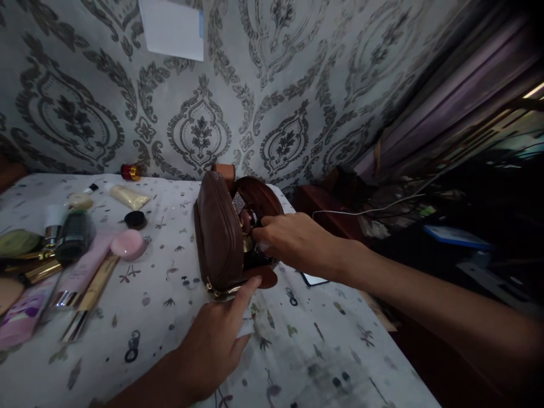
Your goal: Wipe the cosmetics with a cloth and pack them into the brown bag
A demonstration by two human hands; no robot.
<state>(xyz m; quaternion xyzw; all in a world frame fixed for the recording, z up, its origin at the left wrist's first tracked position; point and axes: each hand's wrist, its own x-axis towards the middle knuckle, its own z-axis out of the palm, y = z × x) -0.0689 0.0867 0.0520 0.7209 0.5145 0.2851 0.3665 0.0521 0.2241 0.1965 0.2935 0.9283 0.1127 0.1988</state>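
Observation:
A brown zipped bag (219,226) stands on the cloth-covered table with its zip undone. Cosmetic items crowd its opening; most are too dark to name. My right hand (293,241) reaches over the right side into that opening, fingers curled together at the contents, and whatever they grip is hidden. Near the bag's front corner, my left hand (212,343) has its index finger stretched out against a brown flap (267,277), thumb apart. A small whitish patch shows between that thumb and finger; I cannot make out what it is.
Left of the bag lie a pink tube (91,263), a dark green jar (75,235), a pink round case (128,244), a black lid (135,220) and a cream tube (129,196). A phone-like object (314,279) lies right. A white cable (365,212) hangs beyond the table edge.

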